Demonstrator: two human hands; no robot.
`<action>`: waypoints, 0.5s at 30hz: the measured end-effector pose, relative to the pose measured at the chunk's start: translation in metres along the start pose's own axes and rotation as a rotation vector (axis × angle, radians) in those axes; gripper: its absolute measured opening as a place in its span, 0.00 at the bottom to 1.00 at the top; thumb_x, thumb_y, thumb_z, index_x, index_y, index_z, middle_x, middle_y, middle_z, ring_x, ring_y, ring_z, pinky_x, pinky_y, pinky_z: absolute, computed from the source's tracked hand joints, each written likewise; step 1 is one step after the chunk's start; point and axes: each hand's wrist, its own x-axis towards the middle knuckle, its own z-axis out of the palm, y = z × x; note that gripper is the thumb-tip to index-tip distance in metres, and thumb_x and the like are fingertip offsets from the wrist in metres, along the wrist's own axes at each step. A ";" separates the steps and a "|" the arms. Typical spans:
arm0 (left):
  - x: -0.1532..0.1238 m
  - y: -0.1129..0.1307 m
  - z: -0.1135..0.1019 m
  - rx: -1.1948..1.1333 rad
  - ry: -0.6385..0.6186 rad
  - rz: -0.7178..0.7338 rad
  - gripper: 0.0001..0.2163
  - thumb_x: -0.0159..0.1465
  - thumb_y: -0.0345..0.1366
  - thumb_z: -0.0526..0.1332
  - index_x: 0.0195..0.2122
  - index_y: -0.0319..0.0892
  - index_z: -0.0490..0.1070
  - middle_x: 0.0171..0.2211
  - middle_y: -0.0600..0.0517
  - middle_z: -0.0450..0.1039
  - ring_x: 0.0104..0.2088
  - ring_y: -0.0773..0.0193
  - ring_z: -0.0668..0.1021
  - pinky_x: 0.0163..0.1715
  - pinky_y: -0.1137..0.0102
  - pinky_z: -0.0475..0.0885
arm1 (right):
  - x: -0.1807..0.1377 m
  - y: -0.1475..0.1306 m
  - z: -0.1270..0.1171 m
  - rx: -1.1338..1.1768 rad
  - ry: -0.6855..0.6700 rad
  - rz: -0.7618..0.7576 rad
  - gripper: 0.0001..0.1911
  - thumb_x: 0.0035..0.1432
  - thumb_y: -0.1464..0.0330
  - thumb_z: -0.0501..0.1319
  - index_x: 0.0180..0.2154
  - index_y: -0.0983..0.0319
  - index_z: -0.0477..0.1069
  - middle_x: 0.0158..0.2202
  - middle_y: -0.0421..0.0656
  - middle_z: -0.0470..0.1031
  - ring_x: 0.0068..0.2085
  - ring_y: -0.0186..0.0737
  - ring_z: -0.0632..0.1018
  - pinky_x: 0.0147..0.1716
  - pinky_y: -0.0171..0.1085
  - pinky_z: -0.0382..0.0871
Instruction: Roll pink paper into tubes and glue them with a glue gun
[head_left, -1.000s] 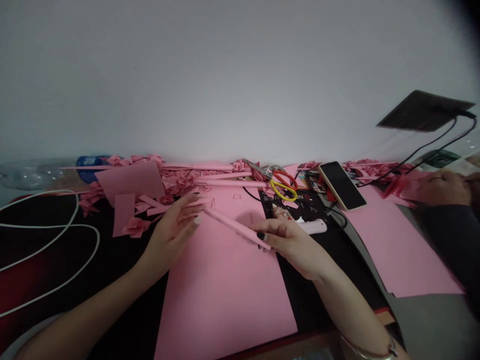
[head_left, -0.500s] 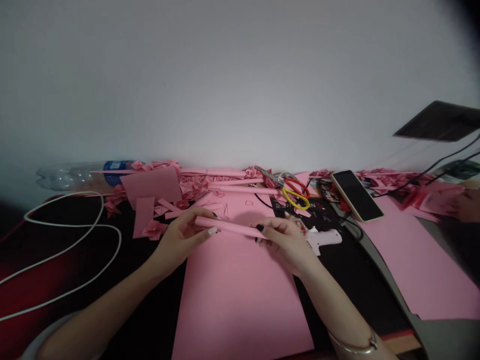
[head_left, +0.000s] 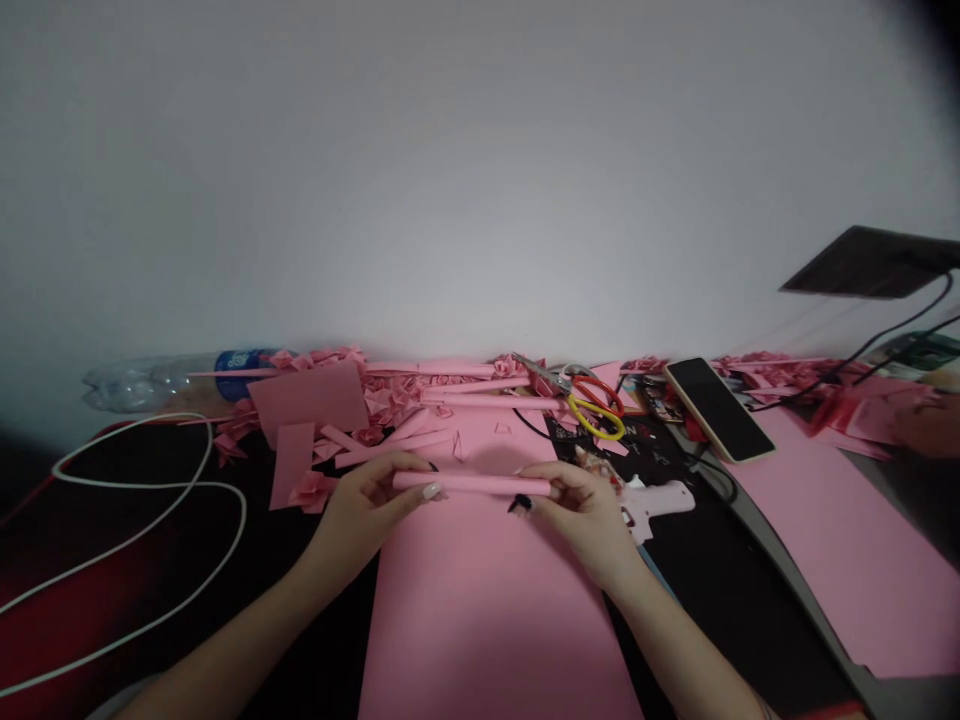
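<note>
A rolled pink paper tube (head_left: 476,484) lies level between my two hands, above a large pink paper sheet (head_left: 495,610). My left hand (head_left: 379,500) pinches its left end between thumb and fingers. At the other end, my right hand (head_left: 574,505) grips the tube, with the thumb along its near side. Just beyond the hands, more pink paper rolls (head_left: 495,400) and small folded paper pieces lie in a heap. To the right of my right hand is a white glue gun (head_left: 660,498), partly hidden.
Scissors (head_left: 596,408) with red and yellow handles rest on the heap by the wall. A phone (head_left: 720,410) and another pink sheet (head_left: 855,540) are on the right. A plastic bottle (head_left: 161,382) and a white cable (head_left: 225,480) lie on the left.
The tube has gone from slanting down to the right to lying level. My right fingers have shifted on its right end. The whole view has tipped slightly upward.
</note>
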 end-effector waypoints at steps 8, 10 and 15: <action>0.001 -0.002 -0.002 0.023 -0.017 0.092 0.07 0.54 0.35 0.67 0.31 0.43 0.69 0.30 0.54 0.69 0.32 0.65 0.72 0.31 0.72 0.69 | 0.001 -0.002 -0.001 -0.065 -0.082 -0.008 0.08 0.49 0.74 0.64 0.34 0.60 0.74 0.30 0.41 0.78 0.30 0.37 0.77 0.31 0.36 0.72; 0.002 -0.001 -0.002 -0.014 -0.038 0.093 0.08 0.54 0.34 0.67 0.32 0.43 0.68 0.30 0.54 0.69 0.33 0.65 0.73 0.32 0.72 0.69 | 0.001 -0.002 -0.001 -0.053 -0.097 -0.004 0.08 0.50 0.74 0.64 0.35 0.60 0.74 0.30 0.41 0.78 0.30 0.36 0.77 0.31 0.35 0.72; 0.001 0.001 -0.005 -0.126 -0.085 0.064 0.10 0.56 0.34 0.66 0.37 0.44 0.67 0.35 0.52 0.73 0.40 0.63 0.75 0.39 0.72 0.69 | 0.002 0.000 -0.003 -0.023 -0.089 0.002 0.07 0.51 0.72 0.65 0.35 0.60 0.74 0.30 0.41 0.78 0.30 0.36 0.77 0.30 0.35 0.72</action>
